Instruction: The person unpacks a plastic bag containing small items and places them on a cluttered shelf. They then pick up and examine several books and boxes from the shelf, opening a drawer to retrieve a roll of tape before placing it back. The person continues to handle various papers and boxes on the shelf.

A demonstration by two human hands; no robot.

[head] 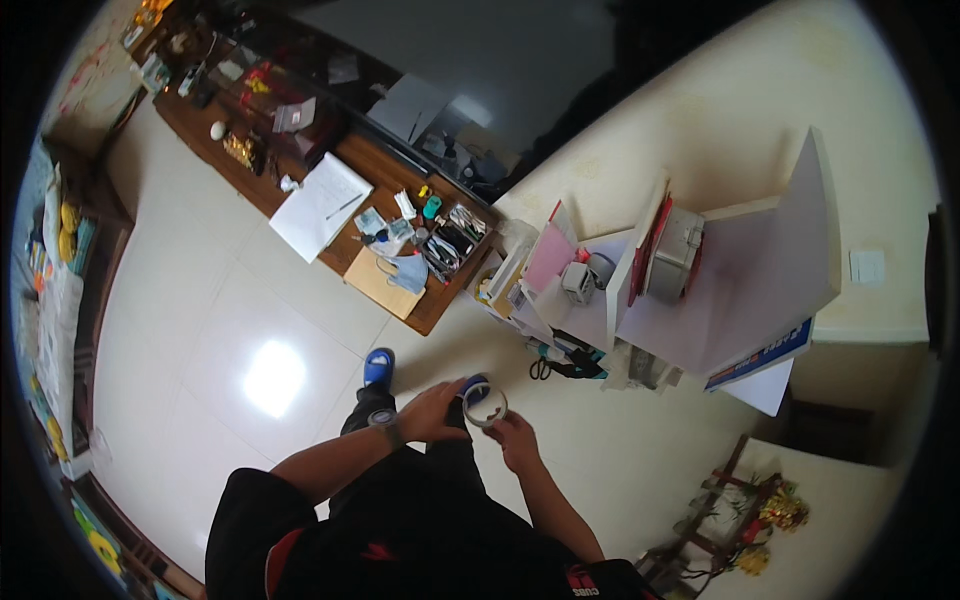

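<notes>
A ring-shaped roll of tape (485, 403), thin and whitish, is held up in front of my body. My right hand (513, 437) grips its lower right edge between thumb and fingers. To the left of the ring is my left hand (433, 412), a watch (382, 418) on its wrist, the thumb apart from the fingers; I see nothing in it. The floor and one of my blue slippers (379, 366) show beyond my hands, and the other slipper is partly behind the ring.
Ahead, a wooden cabinet top (424, 319) bears an open notebook (319, 210), a brown envelope (382, 285), a face mask and a pen organizer (456, 240). A white shelf unit (619, 300) stands to its right, with scissors (539, 368) hanging low. A plant stand (724, 517) is at lower right.
</notes>
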